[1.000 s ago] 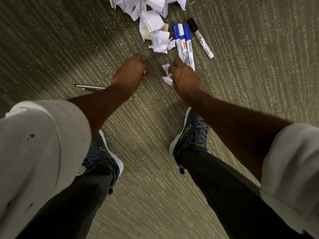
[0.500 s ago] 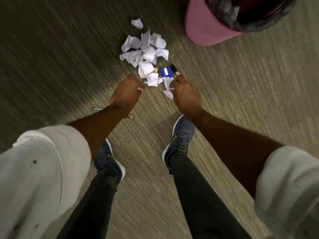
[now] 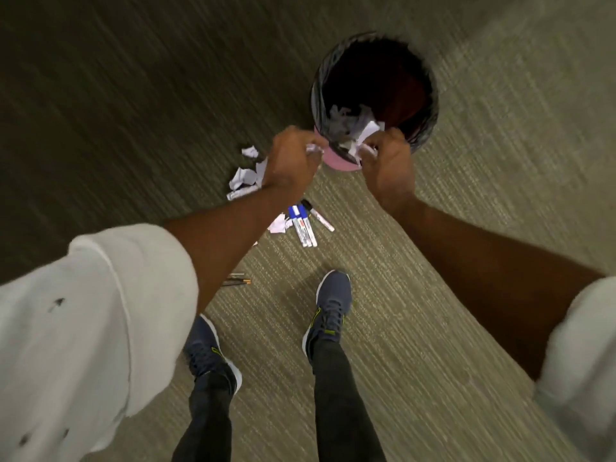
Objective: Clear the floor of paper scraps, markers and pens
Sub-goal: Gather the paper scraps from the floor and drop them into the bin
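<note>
A pink bin [image 3: 336, 161] lined with a dark bag stands on the carpet ahead of me, with white paper scraps [image 3: 346, 123] inside. My left hand [image 3: 291, 155] is raised at the bin's near rim and holds a small crumpled scrap [image 3: 313, 149]. My right hand [image 3: 386, 151] grips a white paper scrap [image 3: 366, 136] over the bin's opening. More crumpled paper [image 3: 245, 175] lies on the floor left of the bin. Several markers [image 3: 305, 225] with blue and black caps lie together below it. Thin pens [image 3: 238, 280] lie near my left forearm, partly hidden by it.
My two feet in dark blue shoes [image 3: 331, 308] stand on the grey-green carpet [image 3: 466, 228] just behind the markers. Another scrap [image 3: 278, 225] lies beside the markers.
Both hands have risen from the floor to the bin's rim, each carrying paper. The view has tilted up, so the whole bin opening shows and the scrap pile sits lower left.
</note>
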A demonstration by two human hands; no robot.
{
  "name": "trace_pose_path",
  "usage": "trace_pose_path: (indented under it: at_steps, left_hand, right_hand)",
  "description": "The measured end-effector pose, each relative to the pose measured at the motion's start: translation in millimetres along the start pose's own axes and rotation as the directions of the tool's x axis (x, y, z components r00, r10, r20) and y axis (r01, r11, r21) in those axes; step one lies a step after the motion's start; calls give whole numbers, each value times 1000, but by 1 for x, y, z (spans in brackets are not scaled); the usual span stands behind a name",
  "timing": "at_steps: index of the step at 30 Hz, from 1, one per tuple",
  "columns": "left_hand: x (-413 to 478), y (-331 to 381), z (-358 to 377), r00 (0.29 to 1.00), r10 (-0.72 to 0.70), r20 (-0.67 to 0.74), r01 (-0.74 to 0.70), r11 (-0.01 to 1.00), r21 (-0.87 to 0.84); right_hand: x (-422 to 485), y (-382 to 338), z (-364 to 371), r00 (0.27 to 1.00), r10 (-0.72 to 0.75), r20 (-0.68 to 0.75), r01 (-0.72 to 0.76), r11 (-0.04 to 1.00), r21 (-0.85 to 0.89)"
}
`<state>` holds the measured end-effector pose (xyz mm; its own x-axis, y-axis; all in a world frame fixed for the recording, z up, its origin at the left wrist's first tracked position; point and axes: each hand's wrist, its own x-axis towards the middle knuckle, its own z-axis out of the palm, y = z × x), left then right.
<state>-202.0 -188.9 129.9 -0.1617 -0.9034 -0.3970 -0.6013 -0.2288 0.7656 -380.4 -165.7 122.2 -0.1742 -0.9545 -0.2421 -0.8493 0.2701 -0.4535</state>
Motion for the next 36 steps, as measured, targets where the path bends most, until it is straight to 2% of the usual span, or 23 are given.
trace_pose_path:
  at_steps: [3,7,11,19,25,28,31,36]
  left_hand:
    - [27,33,18,999,12,-47,-15,997,-74]
    - [58,70,33,995,34,-89,-40,997,-62]
    - [73,88,41,997,55,-55,-61,992,-114]
    - [83,88,47,999,38,-28,-41,995,-94]
    - [63,59,35,1000,-9,14,10,997,-75]
    - [48,33,15,999,-47,10,48,994,-98]
    - [26,-2,-5,983,-184,-7,179,965,-190]
    - [-25,-90,-29,953,-302,-20,302,953,-17]
  right_hand:
    - [21,10,-13,998,54,-32,-54,998,17]
    - [41,20,-32,993,99,-61,-97,995,34]
    - [49,26,-51,996,84,21,-86,978,189]
    - [55,40,-59,995,99,-5,-96,981,171]
    - [40,43,-40,990,143,2,-141,973,180]
    - [24,30,-24,997,77,21,-80,983,163]
    - [5,14,-5,998,-5,57,-3,991,135]
    - [-31,-5,46,966,-89,244,83,996,37]
